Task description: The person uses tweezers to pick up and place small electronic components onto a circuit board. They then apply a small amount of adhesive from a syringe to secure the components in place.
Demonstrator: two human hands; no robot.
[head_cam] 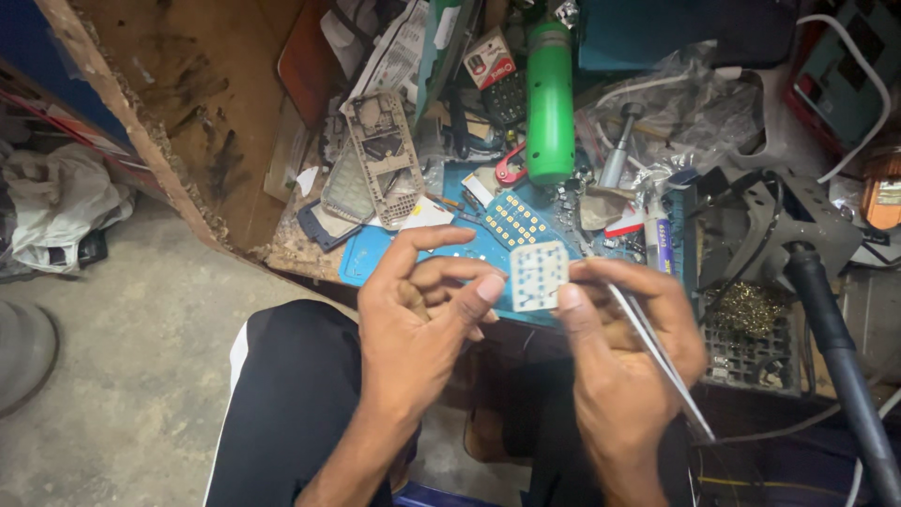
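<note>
Together, my left hand (413, 324) and right hand (619, 347), tweezers (657, 357) tucked in its palm, pinched with closed fingers the thin, seemingly flexible white keypad sheet (539, 275) by its edges above the blue mat (375, 253).

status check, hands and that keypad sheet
Left hand and right hand pinch white keypad sheet over blue mat. Tweezers in right hand. Nothing blocking.

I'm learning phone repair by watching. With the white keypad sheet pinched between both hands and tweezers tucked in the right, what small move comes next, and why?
Probably shift the tweezers forward to the keypad sheet. The left hand and right hand both pinch it, and the tweezer tips point away.
</note>
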